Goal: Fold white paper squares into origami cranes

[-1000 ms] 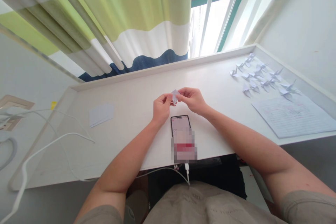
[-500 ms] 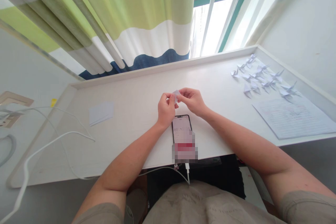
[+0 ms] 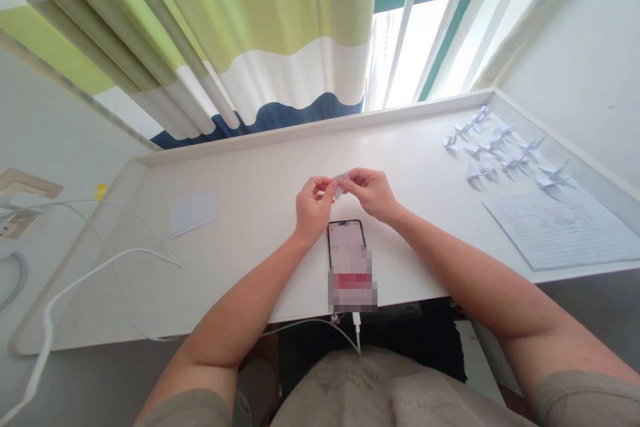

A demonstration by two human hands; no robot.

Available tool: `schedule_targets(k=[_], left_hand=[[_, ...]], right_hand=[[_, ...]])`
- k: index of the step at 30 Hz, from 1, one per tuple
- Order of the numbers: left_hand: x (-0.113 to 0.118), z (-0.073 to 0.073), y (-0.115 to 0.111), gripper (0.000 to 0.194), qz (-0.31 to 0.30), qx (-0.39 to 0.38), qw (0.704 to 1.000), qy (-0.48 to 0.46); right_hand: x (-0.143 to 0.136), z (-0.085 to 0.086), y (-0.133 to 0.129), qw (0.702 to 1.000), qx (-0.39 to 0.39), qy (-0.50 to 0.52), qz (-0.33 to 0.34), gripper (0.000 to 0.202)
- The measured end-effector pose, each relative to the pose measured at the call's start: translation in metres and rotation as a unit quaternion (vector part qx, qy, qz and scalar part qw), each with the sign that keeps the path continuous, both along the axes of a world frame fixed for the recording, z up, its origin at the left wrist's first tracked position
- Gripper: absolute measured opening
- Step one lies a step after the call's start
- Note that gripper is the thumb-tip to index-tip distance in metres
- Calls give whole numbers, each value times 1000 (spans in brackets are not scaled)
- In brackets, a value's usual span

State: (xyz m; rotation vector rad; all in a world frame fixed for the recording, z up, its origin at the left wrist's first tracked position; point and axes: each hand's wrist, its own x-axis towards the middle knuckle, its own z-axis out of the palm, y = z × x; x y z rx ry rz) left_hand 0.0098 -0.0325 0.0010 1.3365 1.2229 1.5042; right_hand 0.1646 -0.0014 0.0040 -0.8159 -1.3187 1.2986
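Between my two hands is a small folded piece of white paper (image 3: pixel 341 191), held just beyond the top of the phone. My left hand (image 3: pixel 314 207) pinches its left side between thumb and fingers. Closed on its right side, my right hand (image 3: pixel 373 193) has its thumb and fingertips over the upper edge. Fingers cover most of the paper, so its exact folded shape is hidden. Several folded paper cranes (image 3: pixel 505 150) stand in rows at the far right of the white desk (image 3: pixel 260 187).
A phone (image 3: pixel 346 240) with its screen lit lies below my hands, a white charging cable (image 3: pixel 357 327) plugged into it. White paper sheets (image 3: pixel 194 213) lie at left, a written sheet (image 3: pixel 560 230) at right. Another white cable (image 3: pixel 47 320) crosses the left side. A raised rim edges the desk's back.
The paper has turned between my fingers, and less of it shows now. My left hand has shifted slightly left; my right fingers have moved over the paper's top.
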Motion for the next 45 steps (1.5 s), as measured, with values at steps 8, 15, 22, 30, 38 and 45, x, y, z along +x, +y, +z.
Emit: schedule_targets(k=[8,15,22,30,38,45], left_hand=[[0,0,0,22,20,16,1000,3],[-1,3,1,34,10,36,999,-5],[-3,4,3,33,-9,21,1000,16],[-4,5,3,41,-38,16,999,-7],[-9,5,8,30,-38,11,999,10],[-2,3,6,42,-74,-15,997,-22]], right_hand=[[0,1,1,1000,6,6,14,44],[3,7,-3,999,42,-26,24,40],[4,2,-1,998,42,-52,11,42],[6,-2,4,998,32,-61,-2,44],[7,1,3,997,37,-66,21,39],[6,2,5,1000,12,-24,4,43]])
